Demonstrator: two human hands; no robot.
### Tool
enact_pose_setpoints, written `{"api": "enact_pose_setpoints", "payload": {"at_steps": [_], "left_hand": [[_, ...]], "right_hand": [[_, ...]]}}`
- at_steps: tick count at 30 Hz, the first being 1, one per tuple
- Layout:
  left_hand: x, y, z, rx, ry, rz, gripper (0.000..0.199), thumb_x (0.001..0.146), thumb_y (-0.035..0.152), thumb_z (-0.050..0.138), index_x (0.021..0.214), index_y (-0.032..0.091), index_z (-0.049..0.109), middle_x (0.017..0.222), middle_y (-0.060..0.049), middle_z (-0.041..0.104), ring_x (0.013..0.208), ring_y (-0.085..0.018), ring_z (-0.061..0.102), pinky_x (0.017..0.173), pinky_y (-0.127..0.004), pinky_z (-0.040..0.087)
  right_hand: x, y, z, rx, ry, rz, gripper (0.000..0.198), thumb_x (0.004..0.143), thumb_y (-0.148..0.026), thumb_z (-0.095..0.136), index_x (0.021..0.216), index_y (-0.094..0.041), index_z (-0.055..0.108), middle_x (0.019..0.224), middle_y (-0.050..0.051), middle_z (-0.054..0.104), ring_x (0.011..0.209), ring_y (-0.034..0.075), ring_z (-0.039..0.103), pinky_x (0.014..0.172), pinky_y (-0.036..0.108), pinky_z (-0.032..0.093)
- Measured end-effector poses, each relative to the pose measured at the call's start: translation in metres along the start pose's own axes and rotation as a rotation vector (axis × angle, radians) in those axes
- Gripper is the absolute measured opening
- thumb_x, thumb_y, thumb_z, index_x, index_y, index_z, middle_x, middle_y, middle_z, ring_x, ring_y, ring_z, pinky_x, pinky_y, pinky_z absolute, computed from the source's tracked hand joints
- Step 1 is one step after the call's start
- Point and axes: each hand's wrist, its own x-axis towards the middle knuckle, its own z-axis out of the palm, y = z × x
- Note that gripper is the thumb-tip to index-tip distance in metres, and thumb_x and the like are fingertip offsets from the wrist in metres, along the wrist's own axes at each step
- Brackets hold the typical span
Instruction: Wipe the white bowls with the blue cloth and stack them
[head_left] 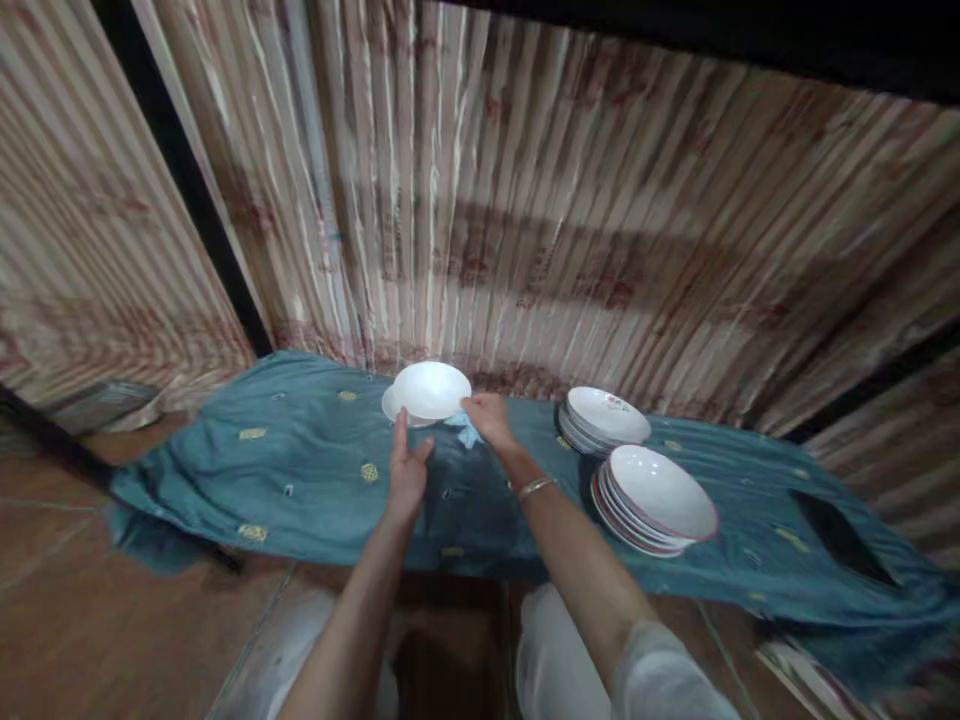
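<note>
A white bowl (433,390) is at the back left of the cloth-covered table. Under it, the edge of another white dish (389,404) peeks out on the left. My right hand (489,417) pinches the bowl's right rim, and a light blue cloth (466,430) hangs just below these fingers. Whether the cloth is also in the grip is not clear. My left hand (409,475) is open at the front of the bowl, its index finger stretched up to the near rim and its thumb apart.
To the right stand a stack of white bowls with red rims (660,495) and, behind it, a stack of white dishes (606,415) with a floral print. A dark flat object (841,537) lies at the right end of the green tablecloth (315,490). A striped curtain (480,200) hangs behind.
</note>
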Motion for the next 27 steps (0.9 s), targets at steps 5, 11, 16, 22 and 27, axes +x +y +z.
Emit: {"api": "enact_pose_setpoints", "payload": {"at_steps": [5, 11, 16, 22, 27], "left_hand": [[-0.037, 0.004, 0.0, -0.124, -0.06, -0.112, 0.092, 0.072, 0.031, 0.079, 0.152, 0.032, 0.033, 0.159, -0.011, 0.04, 0.136, -0.029, 0.051, 0.109, -0.039, 0.042], [-0.054, -0.003, 0.001, -0.129, -0.007, -0.422, 0.055, 0.066, 0.023, 0.083, 0.118, 0.019, 0.066, 0.114, -0.009, 0.071, 0.098, -0.02, 0.07, 0.094, -0.036, 0.054], [-0.062, -0.011, 0.004, -0.066, -0.04, -0.54, 0.028, 0.058, 0.016, 0.085, 0.083, 0.014, 0.072, 0.085, -0.006, 0.074, 0.074, -0.014, 0.067, 0.082, -0.03, 0.057], [-0.064, -0.011, 0.007, -0.005, -0.079, -0.599, 0.02, 0.059, 0.013, 0.078, 0.078, 0.011, 0.072, 0.065, -0.002, 0.067, 0.059, -0.011, 0.06, 0.068, -0.028, 0.06], [-0.063, -0.009, 0.009, 0.066, -0.174, -0.592, 0.018, 0.06, 0.015, 0.076, 0.078, 0.012, 0.073, 0.063, -0.002, 0.068, 0.06, -0.013, 0.062, 0.067, -0.026, 0.06]], "right_hand": [[-0.049, 0.033, -0.028, 0.007, 0.041, 0.034, 0.032, 0.079, -0.028, 0.059, 0.049, -0.019, 0.055, 0.047, -0.003, 0.048, 0.055, 0.015, 0.053, 0.054, 0.024, 0.033], [-0.104, 0.073, -0.043, -0.008, 0.047, 0.096, 0.038, 0.08, -0.026, 0.055, 0.044, -0.021, 0.047, 0.045, -0.003, 0.046, 0.053, 0.015, 0.053, 0.054, 0.025, 0.035], [-0.122, 0.092, -0.045, -0.037, 0.009, 0.126, 0.035, 0.081, -0.027, 0.057, 0.047, -0.021, 0.053, 0.049, 0.0, 0.056, 0.055, 0.018, 0.059, 0.056, 0.026, 0.039], [-0.13, 0.104, -0.07, -0.098, 0.041, 0.044, 0.04, 0.089, -0.044, 0.056, 0.057, -0.02, 0.063, 0.059, 0.004, 0.066, 0.063, 0.02, 0.065, 0.061, 0.027, 0.042], [-0.13, 0.094, -0.086, 0.114, 0.271, -0.068, 0.045, 0.098, -0.051, 0.039, 0.095, -0.019, 0.069, 0.078, 0.005, 0.072, 0.073, 0.02, 0.068, 0.07, 0.029, 0.05]]}}
